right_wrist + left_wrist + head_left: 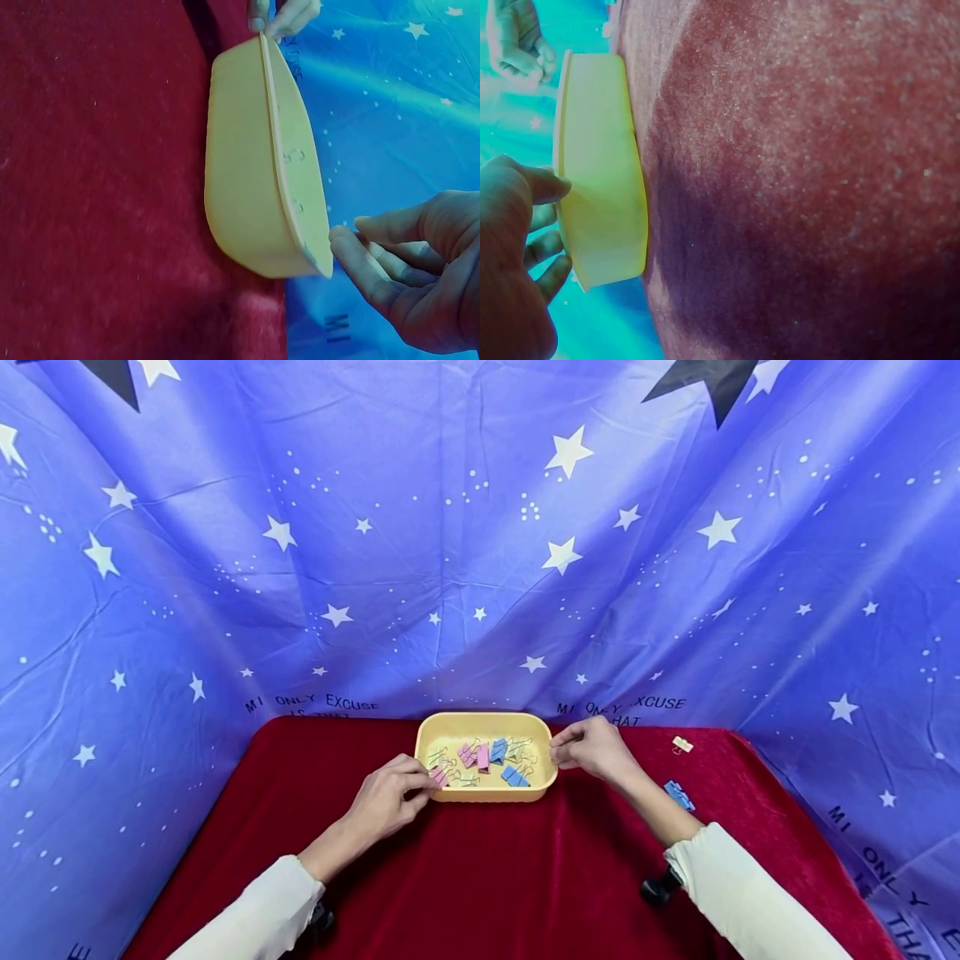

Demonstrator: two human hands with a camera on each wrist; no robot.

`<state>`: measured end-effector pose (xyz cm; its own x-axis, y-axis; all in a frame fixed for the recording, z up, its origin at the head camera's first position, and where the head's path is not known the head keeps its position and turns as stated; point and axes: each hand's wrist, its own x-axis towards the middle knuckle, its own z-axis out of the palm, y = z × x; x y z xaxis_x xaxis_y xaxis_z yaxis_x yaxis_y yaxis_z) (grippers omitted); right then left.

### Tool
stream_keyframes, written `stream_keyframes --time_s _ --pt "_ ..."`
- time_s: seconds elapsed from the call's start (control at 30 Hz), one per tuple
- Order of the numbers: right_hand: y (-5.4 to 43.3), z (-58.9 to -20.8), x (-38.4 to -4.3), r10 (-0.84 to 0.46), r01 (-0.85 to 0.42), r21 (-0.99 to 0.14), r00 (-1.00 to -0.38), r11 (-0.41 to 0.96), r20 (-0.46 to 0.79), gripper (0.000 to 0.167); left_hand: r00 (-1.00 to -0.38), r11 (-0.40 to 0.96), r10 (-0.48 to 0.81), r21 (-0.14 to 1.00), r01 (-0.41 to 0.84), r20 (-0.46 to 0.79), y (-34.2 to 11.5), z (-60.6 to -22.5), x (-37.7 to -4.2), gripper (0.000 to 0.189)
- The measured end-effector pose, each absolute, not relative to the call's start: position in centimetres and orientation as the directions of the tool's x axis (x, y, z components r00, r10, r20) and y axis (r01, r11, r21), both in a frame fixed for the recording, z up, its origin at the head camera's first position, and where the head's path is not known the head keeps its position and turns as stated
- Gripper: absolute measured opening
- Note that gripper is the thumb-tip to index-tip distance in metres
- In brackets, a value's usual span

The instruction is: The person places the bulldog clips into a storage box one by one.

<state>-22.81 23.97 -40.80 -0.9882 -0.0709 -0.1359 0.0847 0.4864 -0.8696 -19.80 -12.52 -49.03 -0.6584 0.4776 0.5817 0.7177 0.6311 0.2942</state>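
Observation:
A yellow plastic bin [491, 795] stands on the red cloth with several binder clips inside, among them a pink binder clip [483, 757] and a blue binder clip [514, 776]. Pale yellow clips are harder to pick out against the floor of the bin. At the bin's front left corner, my left hand [390, 793] pinches the rim, thumb outside and fingers over the edge; the right wrist view shows this too. My right hand [596, 747] is beside the right end, loosely curled, its fingertips [341, 236] just off the rim with nothing visible between them.
On the red cloth [480, 877], right of the bin, lie a pale yellow binder clip [682, 744] and blue binder clips [678, 795] nearer my right forearm. A blue star-printed curtain [465, 568] hangs close behind the bin and along both sides.

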Motion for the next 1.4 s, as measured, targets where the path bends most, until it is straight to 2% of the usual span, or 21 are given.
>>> stream_keyframes --time_s 0.63,1.17,1.27,1.4 --pt "33.7 -41.3 -20.6 0.015 0.141 -0.865 -0.988 0.481 -0.153 0.03 -0.637 0.622 0.473 0.28 0.731 0.609 -12.4 -49.2 -19.7 0.023" --pt "39.4 -43.0 -18.6 0.132 0.214 -0.783 -0.977 0.584 -0.169 0.021 -0.638 0.618 0.472 0.288 0.732 0.608 -12.4 -49.3 -19.7 0.024" --pt "40.2 -43.2 -18.2 0.151 0.219 -0.744 -0.976 0.631 -0.159 0.016 -0.633 0.615 0.47 0.286 0.735 0.615 -12.4 -49.3 -19.7 0.024" --pt "41.0 -43.5 -17.7 0.168 0.197 -0.625 -0.98 0.755 -0.105 0.012 -0.624 0.618 0.47 0.271 0.737 0.624 -12.4 -49.2 -19.9 0.024"
